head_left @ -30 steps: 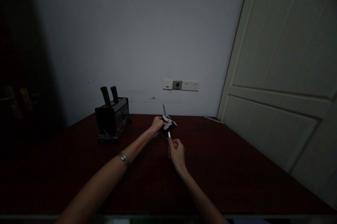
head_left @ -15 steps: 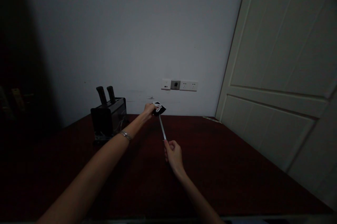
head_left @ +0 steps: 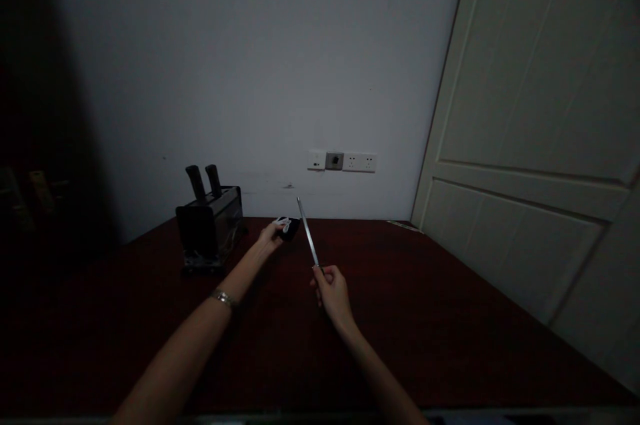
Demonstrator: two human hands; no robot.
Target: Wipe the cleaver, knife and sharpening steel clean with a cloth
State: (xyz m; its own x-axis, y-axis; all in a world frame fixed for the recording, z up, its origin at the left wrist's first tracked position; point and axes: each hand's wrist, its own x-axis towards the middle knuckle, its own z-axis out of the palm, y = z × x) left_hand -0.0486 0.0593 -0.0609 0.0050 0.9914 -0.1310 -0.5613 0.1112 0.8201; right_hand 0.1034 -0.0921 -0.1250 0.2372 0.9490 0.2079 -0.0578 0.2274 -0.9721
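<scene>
My right hand (head_left: pixel 332 293) is closed around the handle end of a slim, straight metal rod (head_left: pixel 309 237), much like a sharpening steel. The rod slants up and away, its far tip bare; the handle is mostly hidden in my fingers. To its left, my left hand (head_left: pixel 270 236) pinches a folded black cloth (head_left: pixel 289 229) with white markings. A small gap separates cloth and rod. Further left stands a dark, shiny knife block (head_left: pixel 213 222), with two black handles (head_left: pixel 204 184) sticking up out of it.
Everything is over a dark red tabletop (head_left: pixel 400 318). Behind it rises a pale wall with a row of sockets (head_left: pixel 342 161). A white panelled door (head_left: pixel 520 232) borders the right side. Near the far right corner lies a thin flat strip (head_left: pixel 404 226).
My left hand has drawn the cloth off the rod's tip, moving left and down. The rod's far end now shows uncovered. My right hand has hardly moved.
</scene>
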